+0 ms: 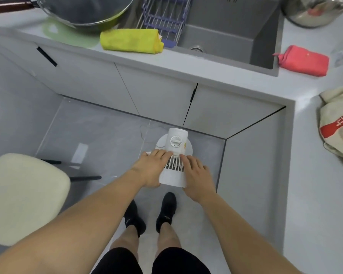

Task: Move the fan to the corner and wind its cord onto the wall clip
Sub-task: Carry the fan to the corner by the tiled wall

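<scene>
head view, looking straight down. small white plastic fan with a round dial on its motor housing (pixel 175 155) stands on the grey tiled floor (pixel 99 135), near the inner corner where the two runs of white cabinet fronts (pixel 151 95) meet. its round base shows beneath the housing.

left hand (pixel 151 171) lies against the left side of the fan head, fingers (pixel 162 154) laid over the top edge of the slatted grille, lightly curved round it. right hand (pixel 196 173) is on the right side, fingers likewise over the grille edge. both hands hold the fan between them.

thin white cord (pixel 145 131) trails in a loose loop on the floor just behind the fan, towards the cabinets.

on the pale grey tabletop (pixel 216 73): folded yellow cloth (pixel 131 42) beside the grey sink (pixel 230 38), folded pink cloth (pixel 303 61) on the sink's right. cream cushioned stool (pixel 26 196) stands at left. black shoes (pixel 166 212) on the floor below the fan.
</scene>
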### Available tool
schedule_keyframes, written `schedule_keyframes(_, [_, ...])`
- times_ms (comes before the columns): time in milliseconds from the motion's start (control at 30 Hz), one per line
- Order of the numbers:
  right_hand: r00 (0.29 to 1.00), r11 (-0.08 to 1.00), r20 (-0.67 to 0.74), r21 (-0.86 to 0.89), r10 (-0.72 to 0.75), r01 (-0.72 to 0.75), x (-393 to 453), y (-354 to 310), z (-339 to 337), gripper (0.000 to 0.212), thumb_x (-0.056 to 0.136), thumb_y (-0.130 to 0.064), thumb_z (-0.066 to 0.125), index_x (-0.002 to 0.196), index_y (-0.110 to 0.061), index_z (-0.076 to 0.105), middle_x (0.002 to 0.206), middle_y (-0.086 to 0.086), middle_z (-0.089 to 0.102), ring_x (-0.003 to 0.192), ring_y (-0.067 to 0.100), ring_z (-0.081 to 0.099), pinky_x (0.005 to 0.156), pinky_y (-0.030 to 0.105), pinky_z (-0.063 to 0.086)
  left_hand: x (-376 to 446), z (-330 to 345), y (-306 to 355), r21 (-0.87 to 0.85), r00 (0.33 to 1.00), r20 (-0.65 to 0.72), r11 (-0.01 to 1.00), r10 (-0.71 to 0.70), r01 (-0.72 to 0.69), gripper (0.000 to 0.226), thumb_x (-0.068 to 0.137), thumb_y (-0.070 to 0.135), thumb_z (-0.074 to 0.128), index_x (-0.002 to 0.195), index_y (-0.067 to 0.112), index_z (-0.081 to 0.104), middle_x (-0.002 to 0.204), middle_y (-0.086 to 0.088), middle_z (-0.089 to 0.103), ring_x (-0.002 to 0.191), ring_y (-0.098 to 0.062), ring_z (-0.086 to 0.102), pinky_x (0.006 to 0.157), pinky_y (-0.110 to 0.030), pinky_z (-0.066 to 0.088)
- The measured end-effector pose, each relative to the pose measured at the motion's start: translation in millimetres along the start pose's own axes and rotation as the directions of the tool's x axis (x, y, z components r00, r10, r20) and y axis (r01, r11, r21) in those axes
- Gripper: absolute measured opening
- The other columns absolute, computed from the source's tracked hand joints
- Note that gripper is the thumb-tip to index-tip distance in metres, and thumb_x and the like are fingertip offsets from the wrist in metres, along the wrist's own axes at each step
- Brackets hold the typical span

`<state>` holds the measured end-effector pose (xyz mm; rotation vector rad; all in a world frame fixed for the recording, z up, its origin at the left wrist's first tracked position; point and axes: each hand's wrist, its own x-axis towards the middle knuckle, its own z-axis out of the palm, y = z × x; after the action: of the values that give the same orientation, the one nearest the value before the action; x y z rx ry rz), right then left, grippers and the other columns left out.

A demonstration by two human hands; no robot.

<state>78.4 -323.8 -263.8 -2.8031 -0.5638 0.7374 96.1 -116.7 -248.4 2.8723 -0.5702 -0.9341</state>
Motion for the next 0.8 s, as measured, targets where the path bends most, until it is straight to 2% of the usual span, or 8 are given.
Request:
schedule_keyframes(133, [0.999, 0.997, 0.021, -0.063, -0.032, 0.033, 13, -4, -15, 0.102, 0.075, -0.040, 0.075, 0.156, -0.023, 0.016, 0.153, 0.002, 0.039, 0.137, 0.026, 0.041, 0.098, 0.041, 0.039, 1, -16, -11, 0.024, 1.000, 0.009, 1.000, 0.008, -0.008, 0.107, 0.064, 0.044, 0.076, 0.150, 0.020, 0.017, 0.144, -0.004, 0.041, 0.129, -0.025, 0.044, 0.098, -0.047, 0.043])
schedule_keyframes(267, [0.993, 0.988, 0.049, -0.106, -0.107, 0.112, 31, -14, -38, 0.103, 0.073, -0.049, 0.074, 0.156, -0.023, 0.019, 0.150, 0.003, 0.044, 0.133, 0.026, 0.046, 0.101, 0.043, 0.038, -9, -35, -28, -0.004, 1.000, -0.006, 1.000, 0.001, -0.001, 0.101, 0.065, 0.048, 0.074, 0.147, 0.019, 0.022, 0.139, -0.004, 0.045, 0.123, -0.025, 0.048, 0.098, -0.043, 0.042])
schedule_keyframes(400, [0.986, 0.981, 0.059, -0.111, -0.154, 0.160, 56, -38, -58, 0.109, 0.067, -0.064, 0.069, 0.155, -0.024, 0.018, 0.145, 0.003, 0.046, 0.129, 0.026, 0.046, 0.102, 0.044, 0.037, -22, -55, -59, -0.078, 1.000, -0.008, 0.997, -0.029, 0.028, 0.104, 0.069, 0.051, 0.072, 0.152, 0.018, 0.018, 0.143, -0.004, 0.043, 0.127, -0.025, 0.046, 0.104, -0.041, 0.039])
schedule_keyframes(533, [0.975, 0.968, 0.069, -0.120, -0.212, 0.219, 90, -73, -81, 0.119, 0.060, -0.085, 0.056, 0.156, -0.025, 0.020, 0.144, 0.001, 0.047, 0.130, 0.025, 0.047, 0.102, 0.043, 0.036, -37, -71, -99, -0.183, 0.995, 0.006, 0.978, -0.098, 0.097, 0.111, 0.068, 0.056, 0.067, 0.156, 0.018, 0.011, 0.153, -0.004, 0.035, 0.135, -0.025, 0.041, 0.110, -0.040, 0.036])
schedule_keyframes(633, [0.956, 0.953, 0.114, -0.112, -0.270, 0.283, 118, -107, -102, 0.122, 0.058, -0.085, 0.052, 0.159, -0.027, 0.015, 0.145, 0.001, 0.046, 0.133, 0.026, 0.047, 0.106, 0.043, 0.034, -52, -81, -138, -0.252, 0.987, 0.013, 0.955, -0.157, 0.156, 0.111, 0.065, 0.054, 0.065, 0.157, 0.021, 0.011, 0.153, -0.004, 0.037, 0.134, -0.027, 0.044, 0.109, -0.043, 0.037])
schedule_keyframes(800, [0.914, 0.910, 0.189, -0.149, -0.359, 0.388, 178, -201, -136, 0.114, 0.070, -0.062, 0.072, 0.160, -0.031, 0.010, 0.148, 0.004, 0.046, 0.135, 0.027, 0.047, 0.106, 0.046, 0.035, -94, -96, -228, -0.371, 0.966, 0.028, 0.894, -0.258, 0.250, 0.112, 0.066, 0.051, 0.070, 0.157, 0.020, 0.013, 0.150, -0.004, 0.042, 0.128, -0.028, 0.051, 0.105, -0.043, 0.044])
